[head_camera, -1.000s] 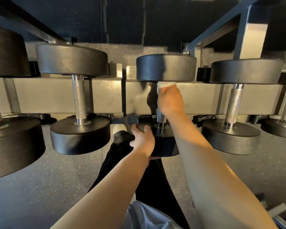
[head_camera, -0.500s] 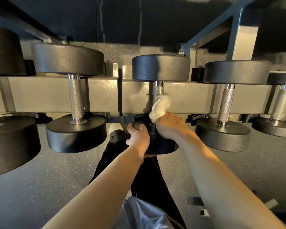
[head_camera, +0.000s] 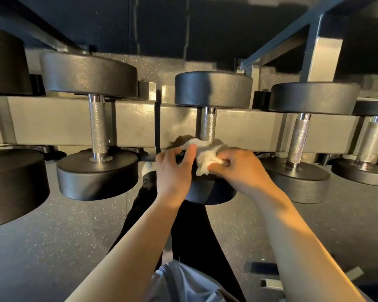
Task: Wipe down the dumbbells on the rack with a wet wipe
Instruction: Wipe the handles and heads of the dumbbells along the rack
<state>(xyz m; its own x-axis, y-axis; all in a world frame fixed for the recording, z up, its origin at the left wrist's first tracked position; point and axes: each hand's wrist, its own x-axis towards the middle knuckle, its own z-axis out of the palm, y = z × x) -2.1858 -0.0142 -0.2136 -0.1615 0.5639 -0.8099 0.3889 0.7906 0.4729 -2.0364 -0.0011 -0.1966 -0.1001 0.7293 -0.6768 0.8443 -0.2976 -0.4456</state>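
While 6 black dumbbells (head_camera: 207, 118) sit racked, the right hand (head_camera: 238, 168) pinches 1 crumpled white wipe (head_camera: 203, 159); the left hand (head_camera: 172, 171) lies loosely open.

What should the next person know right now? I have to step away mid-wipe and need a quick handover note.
Right hand: pinches the wipe, bunched on the near head of the middle dumbbell.
Left hand: on the same head's left side, thumb touching the wipe; whether it is gripping the head I cannot tell.
The dumbbell lies across the rack; its handle is bare.
Done: cannot be judged from this view; no surface looks visibly wet.
Left: probably finish this near head, then the left dumbbell and the right dumbbell, and those at the frame edges.
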